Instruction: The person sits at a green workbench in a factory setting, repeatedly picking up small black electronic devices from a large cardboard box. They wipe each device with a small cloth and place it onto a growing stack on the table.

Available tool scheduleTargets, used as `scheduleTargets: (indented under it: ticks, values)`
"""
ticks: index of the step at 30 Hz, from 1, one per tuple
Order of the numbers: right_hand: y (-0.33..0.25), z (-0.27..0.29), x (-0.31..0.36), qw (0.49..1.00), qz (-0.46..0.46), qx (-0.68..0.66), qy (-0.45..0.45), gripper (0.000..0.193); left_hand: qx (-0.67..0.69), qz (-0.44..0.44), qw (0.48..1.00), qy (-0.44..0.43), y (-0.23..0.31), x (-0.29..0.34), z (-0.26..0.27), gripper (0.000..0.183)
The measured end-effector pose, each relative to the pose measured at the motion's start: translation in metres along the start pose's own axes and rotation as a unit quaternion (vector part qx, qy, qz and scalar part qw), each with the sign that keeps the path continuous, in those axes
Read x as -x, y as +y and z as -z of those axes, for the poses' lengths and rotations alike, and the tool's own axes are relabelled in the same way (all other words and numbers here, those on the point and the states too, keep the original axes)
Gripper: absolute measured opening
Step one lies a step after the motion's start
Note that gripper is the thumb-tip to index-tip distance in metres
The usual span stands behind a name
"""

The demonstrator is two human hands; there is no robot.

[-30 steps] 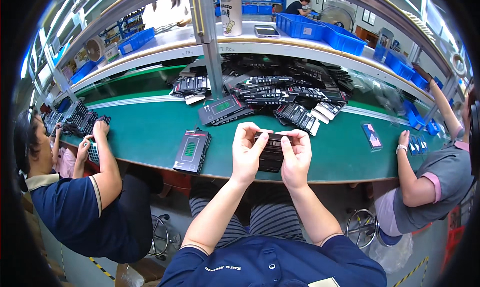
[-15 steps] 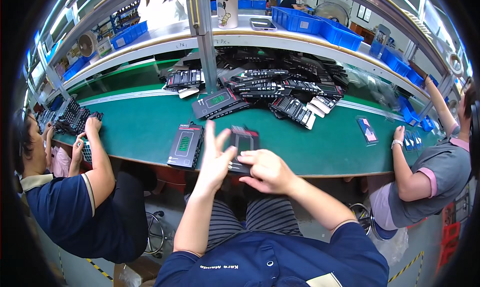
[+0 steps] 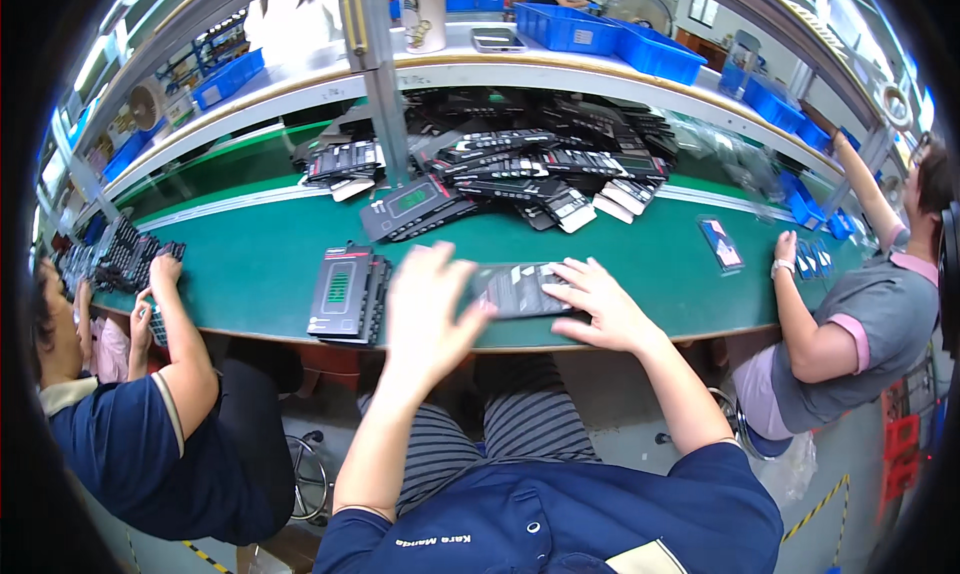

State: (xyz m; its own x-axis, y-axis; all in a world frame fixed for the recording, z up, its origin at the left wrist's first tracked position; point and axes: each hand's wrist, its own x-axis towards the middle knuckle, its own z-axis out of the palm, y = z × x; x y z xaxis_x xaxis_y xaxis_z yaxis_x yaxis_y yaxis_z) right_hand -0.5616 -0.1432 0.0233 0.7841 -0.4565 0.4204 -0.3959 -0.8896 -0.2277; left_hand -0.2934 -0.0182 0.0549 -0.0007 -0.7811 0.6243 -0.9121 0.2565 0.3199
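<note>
A flat dark box [image 3: 515, 290] lies lengthwise on the green worktable [image 3: 655, 299], close to its front edge and between my hands. Its upper face has pale markings, blurred by motion. My left hand [image 3: 428, 309] is at the box's left end, fingers spread and smeared; whether it touches the box is unclear. At the other end my right hand [image 3: 603, 311] has its fingers stretched out, fingertips on the box. Just left of my left hand stands a small stack of black phone-accessory boxes [image 3: 340, 296], a green battery-like picture on the top one.
A large heap of similar black boxes [image 3: 500, 164] fills the back of the table beside a metal post [image 3: 390, 124]. Blue bins [image 3: 570, 31] stand on the shelf above. Co-workers sit left [image 3: 120, 414] and right [image 3: 850, 304]; a packaged phone-shaped item [image 3: 720, 244] lies near the right one.
The box between my hands has gone from upright to lying lengthwise. My hands have moved apart to its two ends, and my right fingers have straightened. The whole view has shifted slightly.
</note>
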Motion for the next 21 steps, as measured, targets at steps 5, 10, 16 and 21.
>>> scheduleTargets:
  ticks: [5, 10, 16, 21]
  values:
    - [0.106, 0.035, 0.033, 0.962, -0.177, 0.156, 0.138, 0.045, -0.054, -0.033, 0.974, -0.217, 0.018, 0.015, -0.038, 0.082]
    - [0.203, 0.086, 0.127, 0.851, -0.440, 0.281, 0.058, 0.064, -0.029, -0.052, 0.970, -0.236, 0.029, -0.001, -0.035, 0.087]
    - [0.048, 0.023, 0.078, 0.944, -0.237, 0.166, 0.159, 0.036, 0.075, -0.064, 0.978, -0.185, 0.025, -0.015, -0.054, 0.080]
    - [0.005, 0.021, 0.045, 0.931, -0.296, -0.145, 0.159, 0.037, 0.069, -0.029, 0.975, -0.209, 0.023, -0.022, -0.056, 0.085]
